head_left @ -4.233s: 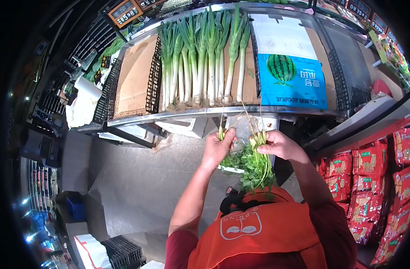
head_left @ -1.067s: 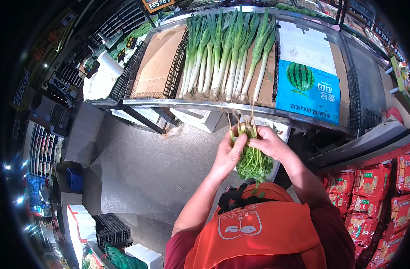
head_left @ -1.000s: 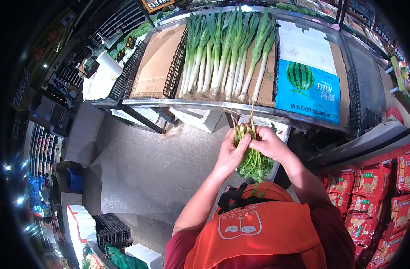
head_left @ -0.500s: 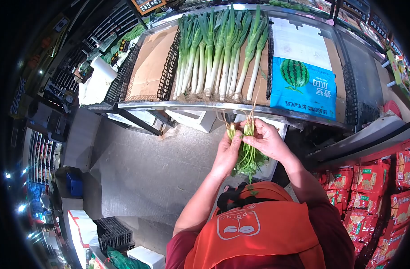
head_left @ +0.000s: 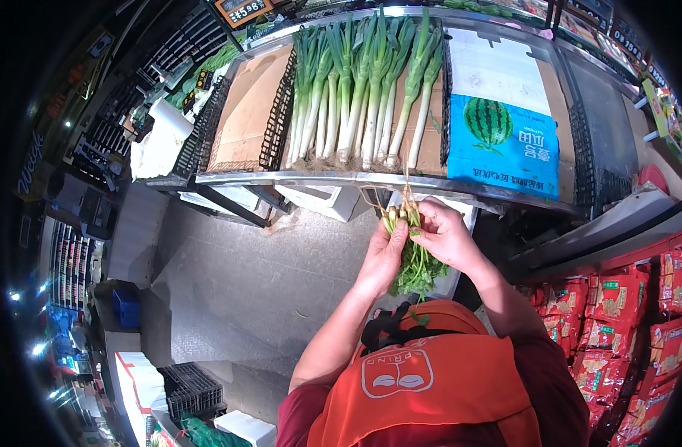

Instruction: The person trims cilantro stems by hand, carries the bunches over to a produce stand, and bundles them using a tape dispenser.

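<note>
Holding of leafy bunch: the leafy bunch is kept between both hands, in front of the near edge of the desk, roots toward the desk and leaves toward the apron.
Left hand: fingers of the left hand are closed around the stems near the root end, thumb on top.
Right hand: fingers of the right hand are curled in and closed on the same bunch; whether any single stem is pinched cannot be told.
Handling of stems: a light grip is judged best, with root ends kept level and stems parted singly; hard squeezing could bruise or snap them.
Roots: thin strands should be kept from tangling.
Bunch count: one in hand; separate stems not countable.
Leeks: about a dozen leeks are laid on the desk; overlap prevents a firm figure.
Watermelon card: one watermelon-printed card is noted.
Red packets: several red packets are seen at right; overlapping, exact number not established.
</note>
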Demonstrator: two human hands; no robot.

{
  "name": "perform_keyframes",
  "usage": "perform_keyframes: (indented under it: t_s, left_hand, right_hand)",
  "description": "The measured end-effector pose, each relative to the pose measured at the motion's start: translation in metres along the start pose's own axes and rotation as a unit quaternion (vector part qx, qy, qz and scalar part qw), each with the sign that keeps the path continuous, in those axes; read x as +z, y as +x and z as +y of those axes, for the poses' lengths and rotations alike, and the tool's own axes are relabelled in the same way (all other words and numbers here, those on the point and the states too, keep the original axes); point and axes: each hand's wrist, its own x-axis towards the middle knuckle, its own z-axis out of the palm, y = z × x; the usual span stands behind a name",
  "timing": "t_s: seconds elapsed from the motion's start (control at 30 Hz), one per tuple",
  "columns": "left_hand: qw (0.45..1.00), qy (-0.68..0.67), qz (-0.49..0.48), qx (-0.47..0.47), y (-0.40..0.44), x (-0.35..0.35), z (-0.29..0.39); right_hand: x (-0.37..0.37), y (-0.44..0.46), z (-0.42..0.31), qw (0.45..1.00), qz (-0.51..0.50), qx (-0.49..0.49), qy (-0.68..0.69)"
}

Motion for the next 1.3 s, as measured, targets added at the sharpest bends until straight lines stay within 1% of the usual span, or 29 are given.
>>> perform_keyframes:
  t_s: [0.03, 0.07, 0.13, 0.23, 0.27, 0.37, 0.4, 0.5, 0.63, 0.73, 0.83, 0.87, 1.0, 1.1, 1.2, 1.3]
  left_hand:
    - [1.0, 0.006, -0.008, 0.002, 0.0, 0.002, -0.001]
    - [1.0, 0.005, 0.006, 0.004, 0.0, 0.006, 0.0]
    - [0.999, -0.044, 0.021, -0.009, -0.001, 0.013, 0.003]
    - [0.991, -0.123, 0.032, -0.029, -0.001, 0.016, 0.004]
    - [0.987, -0.15, 0.033, -0.035, 0.0, 0.016, 0.004]
    - [0.984, -0.164, 0.06, -0.029, 0.001, 0.016, 0.001]
    - [0.987, -0.152, 0.055, -0.015, 0.002, 0.015, 0.002]
    - [0.99, -0.135, 0.038, 0.01, 0.002, 0.017, 0.0]
    - [0.996, -0.083, 0.026, 0.03, 0.003, 0.017, -0.007]
    - [0.997, -0.065, 0.045, 0.01, 0.001, 0.025, -0.009]
    - [0.997, -0.069, 0.011, -0.021, -0.003, 0.028, -0.002]
    - [0.996, -0.082, 0.013, -0.039, -0.005, 0.033, 0.002]
    - [0.991, -0.127, 0.029, -0.032, -0.006, 0.035, -0.009]
    - [0.986, -0.154, 0.064, -0.031, -0.008, 0.042, -0.01]
    - [0.979, -0.182, 0.091, -0.027, -0.01, 0.04, -0.014]
    - [0.975, -0.171, 0.14, -0.022, -0.015, 0.037, -0.016]
  right_hand:
    - [0.0, -0.001, 0.0, 1.0, 0.003, -0.005, -0.018]
    - [0.0, -0.002, 0.0, 0.999, 0.006, -0.011, -0.035]
    - [0.001, -0.002, -0.004, 0.998, 0.021, -0.024, -0.053]
    - [0.0, -0.003, -0.012, 0.997, 0.019, -0.01, 0.073]
    - [-0.005, -0.005, -0.002, 0.998, 0.002, -0.017, 0.058]
    - [-0.011, -0.006, -0.001, 1.0, -0.012, -0.014, -0.007]
    - [-0.01, -0.008, -0.001, 0.999, 0.006, -0.027, -0.033]
    - [-0.005, -0.01, -0.005, 0.998, 0.046, -0.034, -0.023]
    - [-0.004, -0.012, -0.011, 0.996, 0.067, -0.033, -0.049]
    - [-0.006, -0.014, -0.011, 0.995, 0.076, -0.049, -0.039]
    - [-0.011, -0.019, 0.003, 0.996, 0.077, -0.036, 0.004]
    - [-0.01, -0.018, 0.012, 0.994, 0.074, -0.014, 0.076]
    - [-0.016, -0.02, 0.005, 0.998, 0.049, -0.018, 0.023]
    - [-0.018, -0.02, 0.006, 0.998, 0.021, 0.006, 0.065]
    - [-0.017, -0.019, 0.007, 0.996, 0.023, -0.013, 0.09]
    - [-0.012, -0.021, 0.02, 0.996, 0.007, -0.021, 0.082]
